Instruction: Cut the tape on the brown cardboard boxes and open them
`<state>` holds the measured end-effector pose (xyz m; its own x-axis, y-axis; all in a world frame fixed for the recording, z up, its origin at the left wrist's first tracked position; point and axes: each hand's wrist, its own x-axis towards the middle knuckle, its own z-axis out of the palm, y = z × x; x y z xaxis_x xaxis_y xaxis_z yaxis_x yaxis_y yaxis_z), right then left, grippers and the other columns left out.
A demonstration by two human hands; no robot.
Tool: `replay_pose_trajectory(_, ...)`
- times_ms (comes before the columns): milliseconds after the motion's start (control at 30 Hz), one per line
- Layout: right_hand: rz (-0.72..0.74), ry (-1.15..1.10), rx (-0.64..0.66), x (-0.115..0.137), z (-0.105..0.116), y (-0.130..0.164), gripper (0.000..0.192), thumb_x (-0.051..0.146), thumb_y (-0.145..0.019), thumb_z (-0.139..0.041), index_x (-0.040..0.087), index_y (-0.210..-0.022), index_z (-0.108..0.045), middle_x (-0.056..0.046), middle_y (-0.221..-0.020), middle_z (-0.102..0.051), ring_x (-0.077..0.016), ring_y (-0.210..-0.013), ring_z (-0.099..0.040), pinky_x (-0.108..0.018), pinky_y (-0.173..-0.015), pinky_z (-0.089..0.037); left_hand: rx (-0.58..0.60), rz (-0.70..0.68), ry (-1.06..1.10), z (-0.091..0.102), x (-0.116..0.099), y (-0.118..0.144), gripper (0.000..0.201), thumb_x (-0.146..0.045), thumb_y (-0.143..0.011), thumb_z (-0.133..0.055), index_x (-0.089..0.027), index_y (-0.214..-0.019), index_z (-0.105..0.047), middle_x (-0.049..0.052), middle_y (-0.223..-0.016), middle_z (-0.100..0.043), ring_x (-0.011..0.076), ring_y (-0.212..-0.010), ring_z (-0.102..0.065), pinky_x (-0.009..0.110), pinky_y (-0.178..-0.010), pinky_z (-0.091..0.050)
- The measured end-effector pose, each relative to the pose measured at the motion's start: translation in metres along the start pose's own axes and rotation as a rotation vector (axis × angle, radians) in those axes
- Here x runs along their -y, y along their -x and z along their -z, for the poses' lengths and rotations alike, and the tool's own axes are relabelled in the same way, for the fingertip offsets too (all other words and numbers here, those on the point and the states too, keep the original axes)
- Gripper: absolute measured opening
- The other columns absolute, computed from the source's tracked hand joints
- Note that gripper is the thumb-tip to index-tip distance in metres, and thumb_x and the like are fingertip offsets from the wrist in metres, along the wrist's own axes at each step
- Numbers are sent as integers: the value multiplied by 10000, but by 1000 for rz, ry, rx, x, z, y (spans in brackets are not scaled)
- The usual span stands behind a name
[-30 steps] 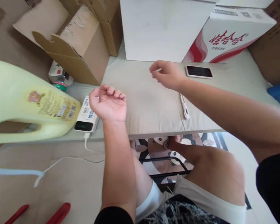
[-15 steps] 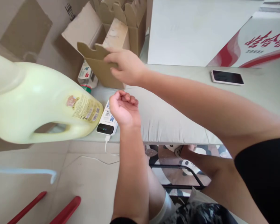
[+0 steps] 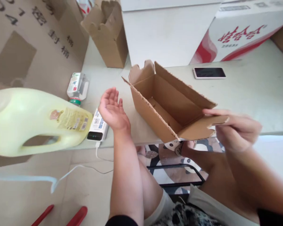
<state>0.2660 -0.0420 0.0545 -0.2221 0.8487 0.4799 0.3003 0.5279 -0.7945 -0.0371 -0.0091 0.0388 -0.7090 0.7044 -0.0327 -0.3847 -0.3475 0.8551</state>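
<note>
Two hands in view. Right hand (image 3: 235,128) is motion-blurred, grip closed on a flap of the open cardboard box (image 3: 169,103), held tilted over the table (image 3: 261,91) near its front edge; box floor partly hidden by its own walls. Left hand (image 3: 112,108) empty, palm up, fingers spread, just beside the power bank (image 3: 97,128). Yellow jug (image 3: 35,121) cut off at left. Phone (image 3: 209,72) lies flat behind the box. Small bottle (image 3: 77,86) on its side. Cartons crowd the back; tiled floor below.

Pale table (image 3: 261,94), beige tile floor (image 3: 89,188) (perhaps panda rug (image 3: 165,157)).
</note>
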Motion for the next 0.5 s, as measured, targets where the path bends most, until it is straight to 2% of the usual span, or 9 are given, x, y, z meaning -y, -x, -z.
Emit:
replay_pose_trajectory(33,36,-1,-30,-3,2,9,227,204,-876,-605,364,-863,-765,-32,-1119,-788,-257,-815,-773,-410,-574,-625,55,1,24,-7,5,3,402,-529,-936,-350,-237,-1024,-611,70,-1269,-662,189,-1213,-623,309,-977,-483)
replay_pose_trajectory(100,172,17,-11,-13,2,19,266,171,-851,-621,372,-970,-747,-30,-1225,-754,-276,-914,-773,-432,-619,-643,165,-7,78,-20,15,10,386,-524,-930,-388,-231,-1000,-628,73,-1207,-689,194,-1180,-640,316,-1009,-485)
replay_pose_trajectory(167,224,50,53,-25,1,21,363,144,-837,-626,382,-1098,-712,-23,-1328,-705,-285,-1054,-750,-440,-702,-656,269,-23,105,-30,24,16,378,-523,-924,-410,-223,-979,-633,71,-1101,-705,202,-1108,-657,330,-1027,-485)
replay_pose_trajectory(200,217,54,62,-31,3,20,428,132,-842,-619,385,-1182,-683,-27,-1391,-666,-279,-1064,-746,-434,-720,-655,304,-34,98,-35,28,18,377,-522,-925,-413,-223,-975,-637,63,-1055,-706,202,-1071,-660,335,-1027,-486)
replay_pose_trajectory(267,183,55,59,-43,8,19,523,135,-873,-590,397,-1325,-608,-43,-1495,-580,-234,-921,-762,-404,-682,-645,331,-76,59,-40,36,21,352,-506,-935,-424,-234,-949,-646,36,-1020,-702,187,-1026,-652,327,-1016,-484)
replay_pose_trajectory(333,136,83,55,-54,16,19,524,173,-909,-565,410,-1377,-572,-55,-1553,-513,-190,-791,-741,-393,-648,-636,313,-148,14,-45,43,24,306,-474,-940,-462,-245,-918,-664,11,-1021,-699,169,-1021,-637,303,-998,-479)
replay_pose_trajectory(400,99,123,41,-63,24,20,480,229,-929,-556,408,-1374,-577,-60,-1542,-514,-221,-915,-736,-412,-687,-640,310,-209,-29,-50,48,28,292,-475,-931,-506,-252,-930,-693,3,-980,-688,161,-1002,-628,280,-955,-480)
replay_pose_trajectory(500,112,141,-22,-71,32,24,431,292,-933,-566,388,-1351,-599,-58,-1531,-498,-297,-1262,-623,-484,-889,-624,366,-236,-52,-56,52,36,301,-497,-907,-559,-271,-1007,-730,-5,-904,-669,151,-962,-622,262,-915,-482)
